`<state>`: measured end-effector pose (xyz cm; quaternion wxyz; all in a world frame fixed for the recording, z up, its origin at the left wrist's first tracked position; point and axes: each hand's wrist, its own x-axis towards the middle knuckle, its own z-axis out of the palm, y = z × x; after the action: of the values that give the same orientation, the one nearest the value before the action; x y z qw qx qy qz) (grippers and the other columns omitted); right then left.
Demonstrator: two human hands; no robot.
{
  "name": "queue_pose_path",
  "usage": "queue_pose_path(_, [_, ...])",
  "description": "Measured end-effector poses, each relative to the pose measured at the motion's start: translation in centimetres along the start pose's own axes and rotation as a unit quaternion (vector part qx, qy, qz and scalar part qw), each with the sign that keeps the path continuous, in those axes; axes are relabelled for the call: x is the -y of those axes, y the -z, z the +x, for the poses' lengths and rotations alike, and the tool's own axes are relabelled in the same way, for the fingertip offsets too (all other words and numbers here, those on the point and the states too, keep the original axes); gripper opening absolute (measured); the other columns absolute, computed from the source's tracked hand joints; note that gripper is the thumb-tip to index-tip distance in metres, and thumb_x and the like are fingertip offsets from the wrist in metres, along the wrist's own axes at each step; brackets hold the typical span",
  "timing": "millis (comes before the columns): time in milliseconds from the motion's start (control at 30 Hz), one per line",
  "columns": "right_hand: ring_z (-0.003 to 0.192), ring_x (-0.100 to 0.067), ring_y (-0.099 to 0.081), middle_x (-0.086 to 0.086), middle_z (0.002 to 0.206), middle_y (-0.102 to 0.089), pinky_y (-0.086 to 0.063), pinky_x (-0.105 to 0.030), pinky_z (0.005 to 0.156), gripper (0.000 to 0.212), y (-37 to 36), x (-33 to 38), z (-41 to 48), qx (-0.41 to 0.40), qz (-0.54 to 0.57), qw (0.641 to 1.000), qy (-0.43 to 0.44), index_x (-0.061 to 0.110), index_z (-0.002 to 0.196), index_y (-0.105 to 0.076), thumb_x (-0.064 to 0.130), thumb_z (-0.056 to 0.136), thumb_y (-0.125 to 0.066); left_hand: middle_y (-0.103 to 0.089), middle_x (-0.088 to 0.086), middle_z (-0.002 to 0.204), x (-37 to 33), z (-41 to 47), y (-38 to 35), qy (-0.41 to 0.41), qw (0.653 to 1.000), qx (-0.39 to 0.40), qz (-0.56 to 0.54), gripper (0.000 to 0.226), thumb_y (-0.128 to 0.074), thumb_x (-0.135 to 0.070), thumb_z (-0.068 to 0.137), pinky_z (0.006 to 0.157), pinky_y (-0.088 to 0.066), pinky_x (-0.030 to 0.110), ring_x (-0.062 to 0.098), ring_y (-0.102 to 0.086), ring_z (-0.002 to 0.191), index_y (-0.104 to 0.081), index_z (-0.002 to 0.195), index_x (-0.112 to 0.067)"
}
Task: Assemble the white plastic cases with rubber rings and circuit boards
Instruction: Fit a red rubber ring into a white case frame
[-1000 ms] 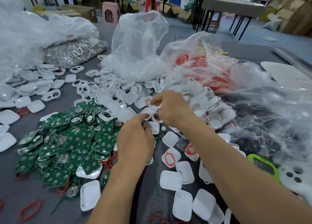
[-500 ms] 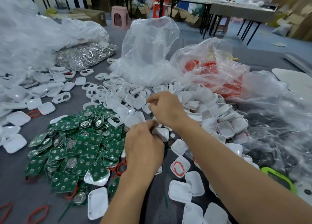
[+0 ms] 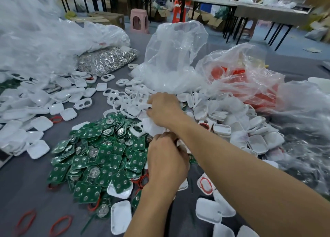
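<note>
Right hand (image 3: 163,109) grips a blurred case (image 3: 150,127) just above the boards (image 3: 100,156); your left hand (image 3: 167,161) curls beneath, grasp hidden. Seat parts squarely and press evenly.

Bare grey table (image 3: 26,179) gives free passage at lower left and in a strip at left of centre; loose red rubber rings (image 3: 60,223) lie on it. A pile of green circuit boards (image 3: 100,156) blocks the centre. White cases (image 3: 237,129) and clear plastic bags (image 3: 175,58) obstruct the right, top and upper left.
</note>
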<state>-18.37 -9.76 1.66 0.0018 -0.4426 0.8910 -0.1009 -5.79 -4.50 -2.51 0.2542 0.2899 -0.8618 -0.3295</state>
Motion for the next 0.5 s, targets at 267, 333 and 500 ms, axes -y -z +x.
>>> queue_pose_path(267, [0.104,-0.013,-0.066,0.005,0.112,-0.073,-0.055,-0.042,0.096,0.027,5.7,-6.7,-9.7,0.025,0.366,0.930,-0.023,0.026,0.105,-0.081,0.007,0.089,-0.070,-0.077,-0.008,0.079,-1.8,-0.2,1.1,0.132,0.940,-0.065,-0.307,0.025,-0.056,-0.042,0.096,0.062,-0.054,0.023,0.007,-0.071,0.069,-0.078,0.101,-0.031])
queue_pose_path(333, [0.104,-0.007,-0.067,0.010,0.110,-0.073,-0.053,-0.042,0.100,0.030,6.2,-7.9,-12.5,0.054,0.440,0.897,0.004,0.026,0.096,-0.083,0.000,0.089,-0.070,-0.079,0.008,0.084,-2.6,-0.1,1.3,0.191,0.842,0.056,-0.501,0.035,-0.054,-0.042,0.103,0.057,-0.059,0.030,0.022,-0.075,0.069,-0.080,0.097,-0.019])
queue_pose_path(500, [0.139,0.014,-0.037,0.027,0.131,-0.066,-0.045,-0.013,0.104,0.052,7.0,-10.2,-15.9,0.084,0.459,0.883,0.046,0.025,0.104,-0.083,-0.012,0.076,-0.062,-0.074,0.019,0.118,-3.1,-0.2,1.9,0.209,0.680,0.277,-0.647,0.052,-0.056,-0.043,0.092,0.072,-0.062,0.033,0.027,-0.076,0.090,-0.068,0.129,-0.009])
